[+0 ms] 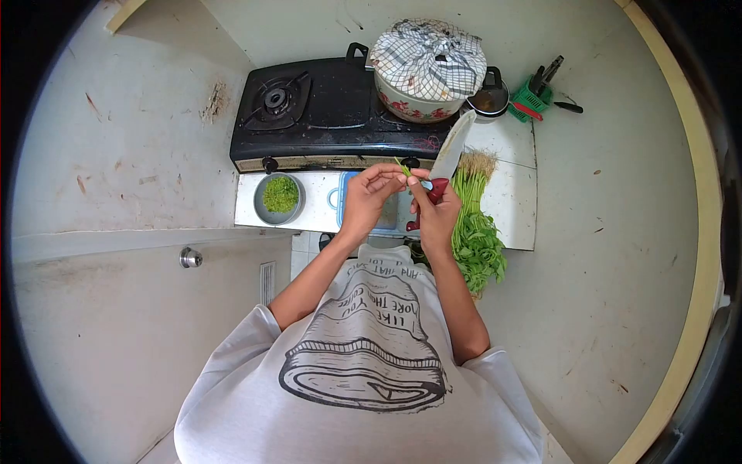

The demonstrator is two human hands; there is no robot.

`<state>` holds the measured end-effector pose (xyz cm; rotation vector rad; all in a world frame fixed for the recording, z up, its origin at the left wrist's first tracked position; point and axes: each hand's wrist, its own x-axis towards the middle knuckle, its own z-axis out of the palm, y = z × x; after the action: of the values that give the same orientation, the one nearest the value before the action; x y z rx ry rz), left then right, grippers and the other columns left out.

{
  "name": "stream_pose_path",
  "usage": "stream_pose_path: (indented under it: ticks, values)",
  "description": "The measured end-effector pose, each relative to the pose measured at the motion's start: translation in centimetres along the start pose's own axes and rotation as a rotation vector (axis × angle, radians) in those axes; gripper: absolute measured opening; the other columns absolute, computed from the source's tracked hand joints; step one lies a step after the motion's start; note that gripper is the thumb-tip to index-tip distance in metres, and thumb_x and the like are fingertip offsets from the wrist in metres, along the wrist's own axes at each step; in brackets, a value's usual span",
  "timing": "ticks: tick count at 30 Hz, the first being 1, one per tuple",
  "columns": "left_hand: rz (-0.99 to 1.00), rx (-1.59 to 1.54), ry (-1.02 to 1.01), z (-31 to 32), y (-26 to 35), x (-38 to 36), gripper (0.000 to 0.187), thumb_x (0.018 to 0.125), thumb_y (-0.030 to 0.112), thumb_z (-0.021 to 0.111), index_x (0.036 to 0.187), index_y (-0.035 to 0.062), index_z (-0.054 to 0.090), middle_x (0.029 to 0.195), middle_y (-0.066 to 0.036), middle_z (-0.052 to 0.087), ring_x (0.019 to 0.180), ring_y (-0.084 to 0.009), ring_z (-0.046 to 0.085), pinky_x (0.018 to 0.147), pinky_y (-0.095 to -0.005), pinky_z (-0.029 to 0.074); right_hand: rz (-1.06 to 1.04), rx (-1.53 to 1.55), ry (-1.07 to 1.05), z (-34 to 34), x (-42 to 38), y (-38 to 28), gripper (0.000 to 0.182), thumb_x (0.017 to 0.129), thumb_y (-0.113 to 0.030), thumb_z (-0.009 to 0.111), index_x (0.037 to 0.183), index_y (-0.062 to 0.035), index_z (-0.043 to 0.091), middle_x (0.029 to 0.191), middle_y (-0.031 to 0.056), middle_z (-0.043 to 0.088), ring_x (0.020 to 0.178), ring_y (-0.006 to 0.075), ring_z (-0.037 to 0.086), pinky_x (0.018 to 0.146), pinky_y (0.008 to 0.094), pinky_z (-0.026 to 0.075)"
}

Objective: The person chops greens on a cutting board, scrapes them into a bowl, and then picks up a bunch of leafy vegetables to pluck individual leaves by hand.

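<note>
My left hand [372, 193] pinches a small green piece [403, 168] between its fingertips, in front of the stove. Close beside it, my right hand [437, 213] is wrapped round the dark red handle of a large knife [454, 147], whose blade points up and to the right. The fingertips of both hands meet at the green piece. Under the hands lies a blue-edged cutting board [342, 185], partly hidden. A bundle of leafy greens [477, 240] with roots lies right of my right hand. A grey bowl [260, 203] of chopped greens [280, 194] stands at the left.
Behind the hands is a black gas stove [332, 116] with a large cloth-covered pot [421, 108] on its right. A smaller pot [489, 100] and a green basket [532, 99] of utensils stand further right. White tiled counter [518, 193] edges run along the front and right.
</note>
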<state>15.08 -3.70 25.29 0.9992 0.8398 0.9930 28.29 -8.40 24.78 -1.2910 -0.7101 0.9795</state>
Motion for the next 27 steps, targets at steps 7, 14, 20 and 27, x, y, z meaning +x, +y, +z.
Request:
stream_pose_path:
  ticks: [7, 14, 20, 27]
  values:
    - [-0.078, -0.077, -0.008, -0.5, -0.1, 0.5, 0.019, 0.101, 0.007, 0.067, 0.118, -0.0013, 0.07, 0.114, -0.013, 0.075, 0.104, -0.0153, 0.07, 0.096, -0.0311, 0.057, 0.02, -0.094, -0.029, 0.0, 0.1, -0.4, 0.02, 0.096, -0.017, 0.077, 0.11, -0.0028, 0.074, 0.066, -0.0035, 0.059, 0.053, 0.0042, 0.053, 0.049, 0.0225, 0.038]
    - [-0.093, -0.105, 0.019, -0.5, -0.8, 0.6, 0.019, 0.102, 0.008, 0.066, 0.118, -0.0018, 0.07, 0.116, -0.016, 0.075, 0.105, -0.0172, 0.07, 0.098, -0.0324, 0.056, -0.003, -0.092, -0.026, 0.0, 0.2, 0.3, 0.019, 0.096, -0.017, 0.077, 0.108, -0.0034, 0.073, 0.067, -0.0021, 0.06, 0.053, 0.005, 0.054, 0.049, 0.023, 0.039]
    - [-0.059, 0.008, 0.019, -0.6, -0.8, 0.5, 0.024, 0.102, 0.007, 0.065, 0.123, -0.0021, 0.071, 0.114, -0.012, 0.076, 0.105, -0.0149, 0.069, 0.099, -0.0327, 0.054, -0.06, -0.165, -0.051, 0.0, 0.1, -0.3, 0.02, 0.096, -0.015, 0.076, 0.108, 0.0, 0.072, 0.085, 0.0009, 0.062, 0.057, 0.0057, 0.056, 0.05, 0.0238, 0.043]
    - [0.014, 0.068, 0.0, -0.6, -0.4, 0.4, 0.022, 0.103, 0.007, 0.064, 0.121, -0.003, 0.072, 0.113, -0.012, 0.077, 0.101, -0.0114, 0.07, 0.095, -0.0273, 0.055, -0.076, -0.192, -0.074, 0.0, 0.0, -0.4, 0.022, 0.096, -0.015, 0.076, 0.107, 0.0034, 0.073, 0.095, 0.0024, 0.059, 0.059, 0.0065, 0.056, 0.05, 0.0245, 0.044]
